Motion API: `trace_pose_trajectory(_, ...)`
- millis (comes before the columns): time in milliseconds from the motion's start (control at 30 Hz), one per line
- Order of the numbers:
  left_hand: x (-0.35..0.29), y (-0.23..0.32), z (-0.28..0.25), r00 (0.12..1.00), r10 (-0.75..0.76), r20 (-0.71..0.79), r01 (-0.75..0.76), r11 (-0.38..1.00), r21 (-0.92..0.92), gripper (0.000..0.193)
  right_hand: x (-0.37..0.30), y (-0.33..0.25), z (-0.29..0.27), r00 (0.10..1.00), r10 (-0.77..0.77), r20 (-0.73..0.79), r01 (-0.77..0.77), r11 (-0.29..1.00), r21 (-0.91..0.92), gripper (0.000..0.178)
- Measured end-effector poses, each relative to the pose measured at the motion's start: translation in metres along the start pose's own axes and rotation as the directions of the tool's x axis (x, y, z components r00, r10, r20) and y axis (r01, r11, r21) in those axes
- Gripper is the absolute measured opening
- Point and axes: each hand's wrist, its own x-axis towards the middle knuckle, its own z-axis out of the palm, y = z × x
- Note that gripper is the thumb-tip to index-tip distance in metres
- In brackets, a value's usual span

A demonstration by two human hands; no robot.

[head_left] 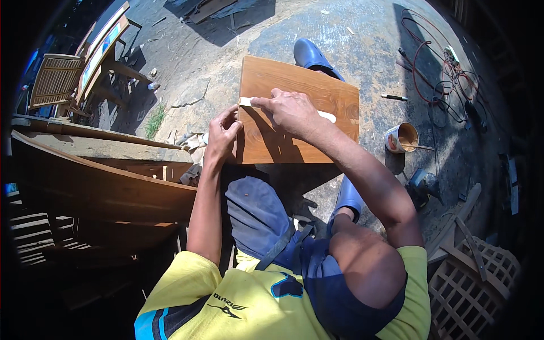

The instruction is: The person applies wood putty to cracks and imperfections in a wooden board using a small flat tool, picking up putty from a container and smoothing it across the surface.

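Observation:
A varnished brown wooden board (300, 85) lies tilted in front of me, above my lap. My right hand (289, 111) is closed around a flat, pale strip-like tool (327, 116) with a rounded end. Its whitish front end (245, 102) shows past my index finger, at the board's left edge; the middle is hidden under my palm. At that same left edge, just below the strip's front end, my left hand (223, 133) grips the board with bent fingers. Part of those fingers is hidden.
An open can (401, 137) with brown contents and a stick stands right of the board. Near it lie a pen (394, 97), tangled cables (447, 79) and a dark power tool (422, 184). A curved wooden piece (113, 175) fills the left; a wooden lattice (470, 289) lies lower right.

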Motion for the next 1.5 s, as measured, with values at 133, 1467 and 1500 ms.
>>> trace_pose_trajectory(133,-0.007,0.002,0.005,0.995,-0.064,0.081,0.068,0.997,-0.045,0.049,-0.011,0.000,-0.011,0.993,0.078,0.089,-0.078,0.997,-0.008,0.044)
trace_pose_trajectory(1467,0.017,-0.024,-0.012,0.971,-0.192,0.141,0.173,0.976,0.132,0.034,-0.264,0.271,-0.016,0.657,0.754,-0.018,-0.715,0.615,-0.331,0.015)
trace_pose_trajectory(1500,0.019,-0.025,-0.011,0.969,-0.199,0.144,0.177,0.972,0.152,0.034,-0.264,0.269,-0.019,0.620,0.784,-0.025,-0.749,0.582,-0.317,0.016)
